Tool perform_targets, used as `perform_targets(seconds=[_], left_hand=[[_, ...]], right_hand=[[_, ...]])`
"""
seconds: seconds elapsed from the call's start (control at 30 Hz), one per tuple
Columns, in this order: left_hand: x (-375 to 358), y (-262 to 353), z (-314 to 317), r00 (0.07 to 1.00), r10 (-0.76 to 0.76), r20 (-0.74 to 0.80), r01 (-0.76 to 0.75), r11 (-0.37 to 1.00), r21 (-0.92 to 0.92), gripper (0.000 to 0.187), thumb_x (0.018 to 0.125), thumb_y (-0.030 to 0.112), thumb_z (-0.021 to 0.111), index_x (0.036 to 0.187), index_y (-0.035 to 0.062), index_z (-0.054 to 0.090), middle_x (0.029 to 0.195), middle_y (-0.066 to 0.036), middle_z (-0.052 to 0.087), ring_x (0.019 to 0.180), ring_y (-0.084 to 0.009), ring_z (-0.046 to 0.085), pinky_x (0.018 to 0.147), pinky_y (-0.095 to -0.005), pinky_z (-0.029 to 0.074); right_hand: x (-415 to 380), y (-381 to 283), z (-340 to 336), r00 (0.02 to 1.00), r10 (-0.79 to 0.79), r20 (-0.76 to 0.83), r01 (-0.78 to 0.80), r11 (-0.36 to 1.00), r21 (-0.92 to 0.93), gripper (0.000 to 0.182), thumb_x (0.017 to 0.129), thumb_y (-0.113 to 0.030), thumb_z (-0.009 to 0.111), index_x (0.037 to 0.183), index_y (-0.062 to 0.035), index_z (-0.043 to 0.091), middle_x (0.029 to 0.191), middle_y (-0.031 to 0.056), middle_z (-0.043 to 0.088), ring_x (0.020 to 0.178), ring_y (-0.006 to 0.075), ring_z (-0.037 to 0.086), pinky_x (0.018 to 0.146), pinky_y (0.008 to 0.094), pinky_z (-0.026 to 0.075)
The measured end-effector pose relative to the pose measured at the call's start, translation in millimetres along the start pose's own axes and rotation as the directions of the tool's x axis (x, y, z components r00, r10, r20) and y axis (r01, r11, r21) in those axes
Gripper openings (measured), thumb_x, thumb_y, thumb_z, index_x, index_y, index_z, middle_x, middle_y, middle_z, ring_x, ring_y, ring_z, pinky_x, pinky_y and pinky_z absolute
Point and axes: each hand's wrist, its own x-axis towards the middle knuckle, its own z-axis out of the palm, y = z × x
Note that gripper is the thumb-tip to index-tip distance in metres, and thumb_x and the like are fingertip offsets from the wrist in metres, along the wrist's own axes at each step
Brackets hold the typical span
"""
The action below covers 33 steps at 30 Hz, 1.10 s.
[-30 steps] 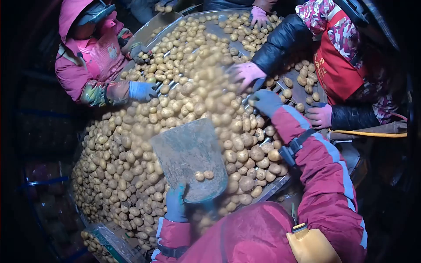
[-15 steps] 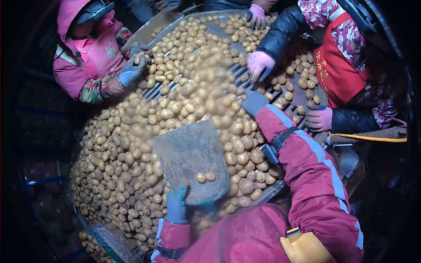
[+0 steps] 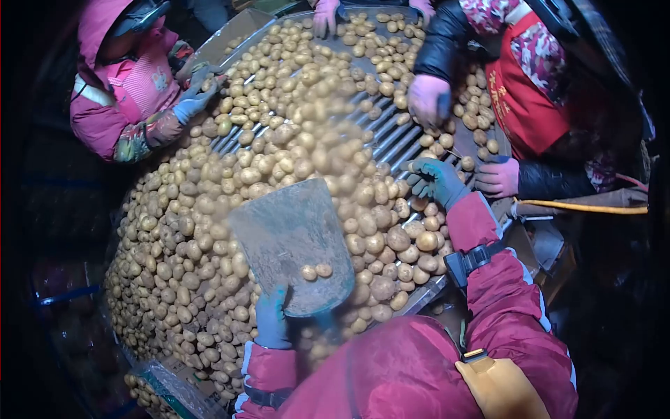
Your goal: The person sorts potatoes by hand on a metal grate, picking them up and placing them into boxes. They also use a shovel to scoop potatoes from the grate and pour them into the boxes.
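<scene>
A worn grey-blue shovel [image 3: 289,230] lies over the potato heap, its broad blade tilted and two potatoes [image 3: 316,272] resting on it. My gloved left hand [image 3: 272,318] grips the shovel's near left edge; its thumb shows over the rim. My gloved right hand [image 3: 437,181] is above the metal rollers [image 3: 398,140], at the right of the heap. Its fingers are bent but apart, and I see no potato between them. Loose potatoes [image 3: 398,239] lie just below that hand.
A co-worker's pink-gloved hand [image 3: 428,101] reaches over the rollers, and the other hand [image 3: 497,176] rests beside my right hand. At the left, another person's gloved hands [image 3: 194,98] hold a potato. More pink gloves [image 3: 326,17] show at the far edge. A yellow cable [image 3: 586,208] runs right.
My right hand has drawn back from the rollers toward me and to the right, its fingers now showing. My left hand stays on the shovel. The co-worker's hand at the right has shifted slightly.
</scene>
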Motion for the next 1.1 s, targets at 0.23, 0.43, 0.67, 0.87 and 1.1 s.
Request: perform_targets(seconds=[0.23,0.43,0.67,0.87,1.1], left_hand=[[-4.8,-7.3,1.3,0.999,0.046,-0.025,-0.043,0.994,0.1,0.042,0.094,0.027,0.066,0.122,-0.004,0.061,0.111,-0.01,0.066,0.094,-0.0169,0.064,0.084,-0.0301,0.054],[-14.1,-13.2,1.4,1.0,0.014,-0.011,-0.013,0.996,0.086,0.039,0.094,0.027,0.067,0.118,-0.0035,0.063,0.108,-0.009,0.067,0.091,-0.0168,0.065,0.082,-0.0309,0.054],[-18.5,-26.7,-29.3,1.0,0.01,-0.005,-0.01,1.0,0.014,0.047,0.095,0.02,0.064,0.134,-0.0045,0.052,0.124,-0.012,0.059,0.106,-0.0213,0.06,0.094,-0.033,0.05],[-26.9,-27.2,-32.7,1.0,0.005,-0.002,-0.005,0.999,-0.04,0.047,0.096,0.019,0.063,0.135,-0.0037,0.05,0.125,-0.012,0.059,0.107,-0.0215,0.06,0.094,-0.0335,0.051],[-40.0,-22.6,-31.0,0.995,0.096,-0.041,-0.097,0.995,-0.011,0.042,0.094,0.027,0.066,0.123,-0.0039,0.061,0.115,-0.01,0.065,0.101,-0.0182,0.063,0.088,-0.0321,0.053]], right_hand=[[-46.6,-5.5,32.3,0.896,-0.153,0.417,-0.017,0.926,0.377,0.031,0.099,-0.012,0.051,0.127,0.0004,0.058,0.116,0.0113,0.064,0.09,0.0132,0.067,0.072,0.027,0.058],[-89.6,-20.7,131.0,0.772,-0.346,0.533,0.502,0.846,-0.178,0.032,0.097,-0.019,0.06,0.125,-0.0038,0.062,0.114,0.0087,0.065,0.094,0.013,0.064,0.079,0.0266,0.056],[-42.5,21.5,119.8,0.851,-0.503,0.15,0.514,0.742,-0.43,0.031,0.092,-0.02,0.062,0.121,-0.0098,0.066,0.119,0.0089,0.062,0.107,0.0215,0.06,0.094,0.0356,0.05],[-22.4,46.2,76.5,0.586,-0.624,0.517,0.63,-0.05,-0.775,0.03,0.08,-0.026,0.066,0.106,-0.0116,0.07,0.12,0.0081,0.062,0.114,0.0291,0.056,0.1,0.043,0.041],[-30.9,42.8,-8.2,0.623,-0.739,0.259,0.368,-0.015,-0.93,0.029,0.081,-0.022,0.066,0.107,-0.0082,0.069,0.122,0.0136,0.063,0.106,0.0339,0.061,0.09,0.0431,0.049]])
